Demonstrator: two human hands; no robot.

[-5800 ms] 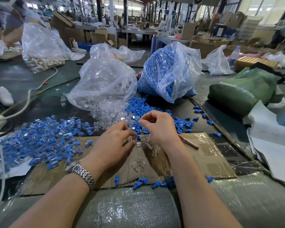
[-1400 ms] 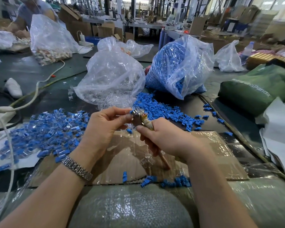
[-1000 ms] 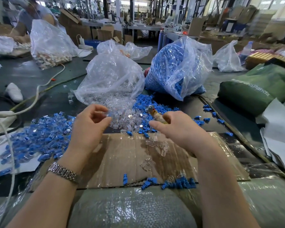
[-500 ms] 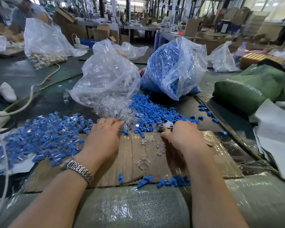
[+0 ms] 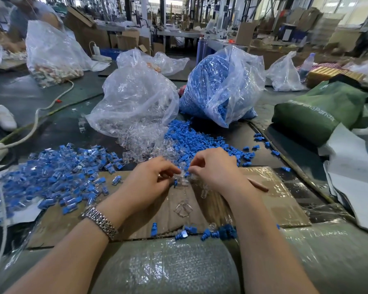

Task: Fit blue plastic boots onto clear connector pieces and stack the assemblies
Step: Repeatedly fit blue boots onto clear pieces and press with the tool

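Over the sheet of brown cardboard [image 5: 270,200] wrapped in clear film, the left hand [image 5: 147,183] and the right hand [image 5: 216,170] meet at their fingertips. Both have curled fingers pinching small clear plastic connector pieces [image 5: 182,179] held between them, with a small blue plastic boot [image 5: 175,183] showing just under the left fingers. Exactly how the parts sit in the grip is too small and blurred to tell. A metal link watch [image 5: 100,221] is on the left wrist.

Just beyond the hands, a loose heap of blue plastic boots [image 5: 191,141] and a spill of clear connector pieces [image 5: 142,143] lie on the dark surface [image 5: 57,132], pouring from a clear plastic bag of clear pieces [image 5: 134,98] and a clear plastic bag full of blue boots [image 5: 221,81] behind them. To the left, a wide pile of finished assemblies, blue boots on clear pieces [image 5: 57,175], spreads across the surface and the cardboard's edge. A few blue boots [image 5: 219,232] lie along the cardboard's near edge, beside a lone clear piece [image 5: 182,209]. A brown pencil-like stick [image 5: 257,184] rests on the cardboard just right of the right wrist. A green fabric bag [image 5: 319,111] lies to the right, and a white cable [image 5: 36,117] runs along the left.
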